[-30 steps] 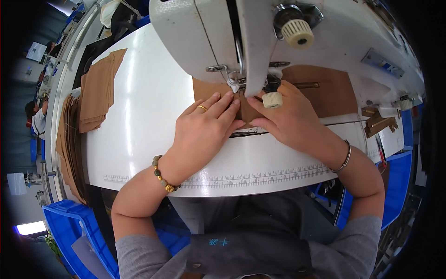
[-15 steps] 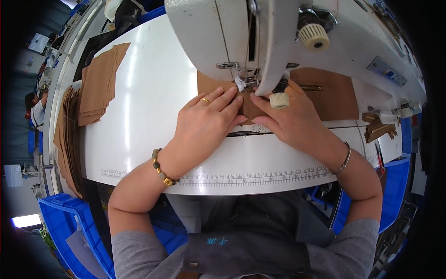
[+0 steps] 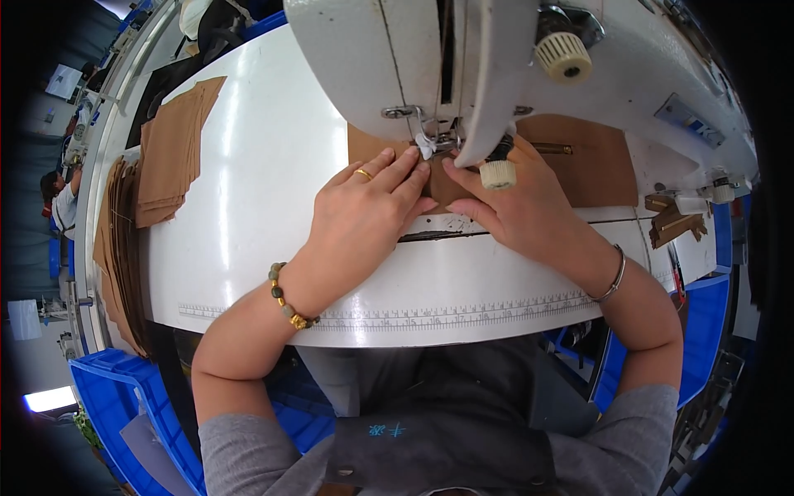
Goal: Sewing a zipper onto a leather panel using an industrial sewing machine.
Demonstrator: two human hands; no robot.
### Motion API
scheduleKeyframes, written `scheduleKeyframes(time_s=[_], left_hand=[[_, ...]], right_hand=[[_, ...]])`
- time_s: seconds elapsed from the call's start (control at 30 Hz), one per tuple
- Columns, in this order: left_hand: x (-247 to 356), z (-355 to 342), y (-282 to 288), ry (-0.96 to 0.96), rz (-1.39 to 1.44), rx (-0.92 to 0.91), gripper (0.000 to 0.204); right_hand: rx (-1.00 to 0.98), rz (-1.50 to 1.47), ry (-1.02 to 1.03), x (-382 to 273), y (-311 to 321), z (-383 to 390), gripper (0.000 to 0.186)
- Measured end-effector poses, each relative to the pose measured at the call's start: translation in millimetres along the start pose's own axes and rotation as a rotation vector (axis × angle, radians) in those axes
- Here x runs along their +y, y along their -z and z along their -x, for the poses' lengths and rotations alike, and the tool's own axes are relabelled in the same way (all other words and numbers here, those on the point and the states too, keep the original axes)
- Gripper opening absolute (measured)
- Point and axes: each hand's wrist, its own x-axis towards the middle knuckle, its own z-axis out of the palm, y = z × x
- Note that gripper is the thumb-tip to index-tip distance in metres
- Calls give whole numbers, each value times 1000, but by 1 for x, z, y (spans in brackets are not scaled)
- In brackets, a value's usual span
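A brown fabric piece [image 3: 591,182] lies under the head of a white sewing machine [image 3: 347,66], with a narrow zipper-like slot on its right part. My left hand [image 3: 360,207] rests on the fabric just left of the presser foot [image 3: 442,147], fingers stretched forward and pressing down. On the other side, my right hand [image 3: 525,190] lies spread on the same fabric, its index finger and thumb pointing toward the foot. The machine's arm and a cream knob [image 3: 498,174] cover part of the right fingers. Between the thumbs a bit of fabric shows, reaching the near metal plate.
Stacked brown pieces [image 3: 169,157] lie at the table's left, beside a thicker brown bundle [image 3: 124,256]. Folded brown strips [image 3: 674,221] sit at the right. Blue bins stand at the lower left [image 3: 116,372] and right [image 3: 703,331]. A ruler scale [image 3: 397,319] runs along the front edge.
Both hands stay on the fabric by the presser foot, with hardly any shift against the machine. The whole view has tilted slightly.
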Motion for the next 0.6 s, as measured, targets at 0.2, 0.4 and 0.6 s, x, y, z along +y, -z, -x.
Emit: scheduleKeyframes(time_s=[0.2, 0.4, 0.6], left_hand=[[0, -1, -2, -3, -17, 1, 37], [-1, -1, -2, -10, -19, 1, 36], [-1, -2, -1, 1, -11, 4, 36]], right_hand=[[-3, -21, -12, 1, 0, -1, 34], [-28, -40, -22, 3, 0, 1, 33], [-18, -22, 11, 1, 3, -2, 31]])
